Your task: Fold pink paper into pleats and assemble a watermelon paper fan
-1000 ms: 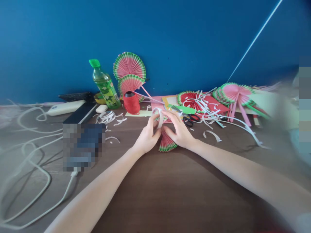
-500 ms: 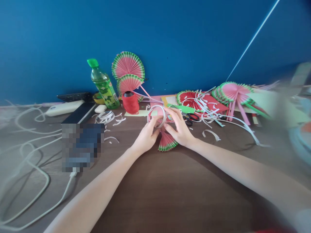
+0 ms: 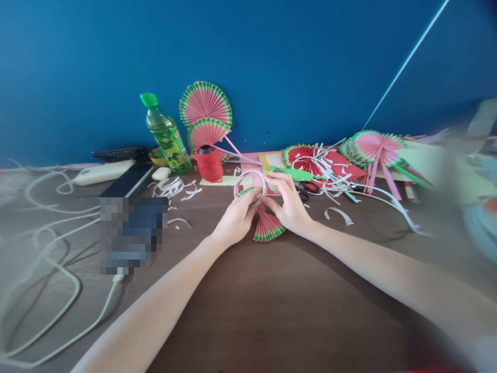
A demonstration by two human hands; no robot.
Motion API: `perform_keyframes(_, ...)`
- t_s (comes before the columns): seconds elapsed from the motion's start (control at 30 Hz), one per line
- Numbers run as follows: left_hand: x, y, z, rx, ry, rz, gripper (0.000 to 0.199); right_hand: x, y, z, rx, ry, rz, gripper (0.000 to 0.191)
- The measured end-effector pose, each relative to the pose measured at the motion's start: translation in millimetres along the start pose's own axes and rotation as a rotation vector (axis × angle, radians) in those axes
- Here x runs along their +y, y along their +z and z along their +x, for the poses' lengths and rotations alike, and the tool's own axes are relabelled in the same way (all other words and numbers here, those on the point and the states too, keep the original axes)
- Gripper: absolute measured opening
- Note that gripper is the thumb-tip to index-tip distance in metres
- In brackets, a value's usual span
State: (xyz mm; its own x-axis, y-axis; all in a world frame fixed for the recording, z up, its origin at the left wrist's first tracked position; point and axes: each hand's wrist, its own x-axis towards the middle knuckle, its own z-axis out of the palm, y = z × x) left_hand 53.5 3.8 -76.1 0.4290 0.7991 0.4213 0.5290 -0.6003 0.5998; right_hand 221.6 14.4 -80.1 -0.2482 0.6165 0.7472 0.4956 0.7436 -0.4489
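Note:
My left hand (image 3: pixel 235 217) is closed on the lower left of a white tape roll (image 3: pixel 264 187), held upright over the table's middle. Close beside it, my right hand (image 3: pixel 289 204) has its thumb and fingers at the roll's right edge. Just below the fingers a pleated pink paper fan with a green rim (image 3: pixel 268 227) spreads open toward me. More green pleated edge shows through the ring of the roll. The fan's middle is hidden by my fingers.
A green bottle (image 3: pixel 169 140), a red thread spool (image 3: pixel 209 163) and finished fans (image 3: pixel 205 103) stand along the blue wall. Scissors (image 3: pixel 306 189), paper strips (image 3: pixel 337 215) and more fans (image 3: pixel 375 147) lie to the right. A phone (image 3: pixel 135 233) and white cables (image 3: pixel 73 274) are at left.
The tape roll has shifted very slightly left and down, and green pleats now show through its ring. My right fingers have bent a little lower.

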Motion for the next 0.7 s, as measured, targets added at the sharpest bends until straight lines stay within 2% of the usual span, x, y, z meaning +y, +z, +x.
perform_keyframes(0.13,-1,0.4,0,0.001,0.004,0.014,0.038,-1,0,0,0.021,-0.029,0.009,0.03)
perform_keyframes(0.27,4,-2.0,1,-0.005,-0.068,-0.023,0.035,-1,1,-1,0.012,-0.028,0.019,0.019)
perform_keyframes(0.47,10,-5.5,2,-0.027,-0.163,-0.042,0.027,3,2,2,0.105,0.105,0.137,0.006)
perform_keyframes(0.7,10,-7.0,4,0.039,-0.189,-0.004,0.027,-6,-4,10,0.099,0.248,0.339,0.009)
